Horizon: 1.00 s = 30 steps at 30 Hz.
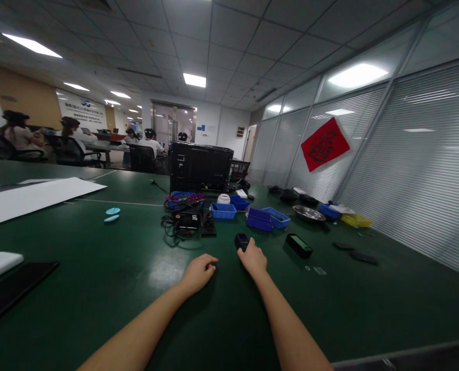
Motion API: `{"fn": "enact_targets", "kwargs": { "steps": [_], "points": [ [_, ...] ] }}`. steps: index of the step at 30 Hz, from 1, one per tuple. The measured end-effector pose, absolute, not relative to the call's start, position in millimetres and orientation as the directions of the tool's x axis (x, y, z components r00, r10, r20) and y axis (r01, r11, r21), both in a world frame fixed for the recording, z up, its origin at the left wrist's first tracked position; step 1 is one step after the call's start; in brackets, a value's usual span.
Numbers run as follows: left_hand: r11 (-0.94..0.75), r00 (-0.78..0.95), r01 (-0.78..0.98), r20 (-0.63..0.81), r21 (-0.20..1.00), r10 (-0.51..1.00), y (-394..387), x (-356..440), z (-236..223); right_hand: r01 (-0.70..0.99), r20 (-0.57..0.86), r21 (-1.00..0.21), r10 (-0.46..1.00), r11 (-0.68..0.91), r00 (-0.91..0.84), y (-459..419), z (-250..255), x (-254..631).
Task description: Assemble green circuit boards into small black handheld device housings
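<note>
1. The right hand [255, 258] grasps a small black device [241, 240] by its near right side, fingers bent against it.
2. The device is on or just above the table [109, 288], near the middle; which of the two cannot be told.
3. The left hand [198, 273] is relaxed and released, its fingers loosely bent, near the table's surface, to the left of the right hand and apart from the device.
4. To the right of the device lies a black case [299, 246] with a green face; nearer the person are a small ring [307, 268] and a clear piece [320, 270].
5. Two black slabs [363, 257] lie farther right.
6. Beyond the device stand blue bins [259, 220], with a metal bowl [309, 214] and a yellow bin [356, 221] to their right.
7. Tangled cables [171, 226] lie left of the bins, in front of a monitor [201, 167] seen from behind.
8. On the left are two light-blue pieces [112, 218], a white sheet [39, 198] and a black mat [16, 289].
9. In the background, several people sit on chairs.
</note>
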State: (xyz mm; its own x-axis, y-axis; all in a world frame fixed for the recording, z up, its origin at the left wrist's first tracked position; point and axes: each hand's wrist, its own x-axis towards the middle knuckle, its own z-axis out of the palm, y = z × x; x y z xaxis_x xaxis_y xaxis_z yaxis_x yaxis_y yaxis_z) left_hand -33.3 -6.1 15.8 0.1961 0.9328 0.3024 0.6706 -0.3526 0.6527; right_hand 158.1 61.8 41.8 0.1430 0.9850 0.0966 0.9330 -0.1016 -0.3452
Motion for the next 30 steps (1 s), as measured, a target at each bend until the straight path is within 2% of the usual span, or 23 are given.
{"fn": "enact_targets", "kwargs": {
  "steps": [12,18,21,25,27,30],
  "points": [
    [-0.334,0.205,0.674,0.268,0.659,0.941,-6.5,-33.3,15.8,0.951,0.108,-0.301,0.988,-0.075,0.112,58.9,41.3,160.0],
    [-0.317,0.203,0.673,0.245,0.668,0.948,-7.9,-33.3,18.1,0.927,0.157,-0.362,0.974,-0.096,0.162,57.2,50.8,162.4],
    [-0.319,0.202,0.676,0.249,0.664,0.947,-7.0,-33.5,16.4,0.882,0.205,-0.458,0.952,-0.113,0.228,57.4,58.8,169.1],
    [-0.336,0.208,0.669,0.268,0.662,0.941,-6.6,-34.2,15.3,0.732,0.277,-0.677,0.896,-0.075,0.347,61.6,64.9,181.2],
    [-0.337,0.208,0.668,0.268,0.664,0.941,-7.2,-34.5,15.9,0.570,0.258,-0.821,0.888,-0.006,0.381,65.0,65.9,186.3],
    [-0.341,0.210,0.662,0.271,0.668,0.939,-8.2,-34.6,16.9,0.156,0.096,-0.987,0.930,0.043,0.354,68.7,67.5,190.6]
  ]
}}
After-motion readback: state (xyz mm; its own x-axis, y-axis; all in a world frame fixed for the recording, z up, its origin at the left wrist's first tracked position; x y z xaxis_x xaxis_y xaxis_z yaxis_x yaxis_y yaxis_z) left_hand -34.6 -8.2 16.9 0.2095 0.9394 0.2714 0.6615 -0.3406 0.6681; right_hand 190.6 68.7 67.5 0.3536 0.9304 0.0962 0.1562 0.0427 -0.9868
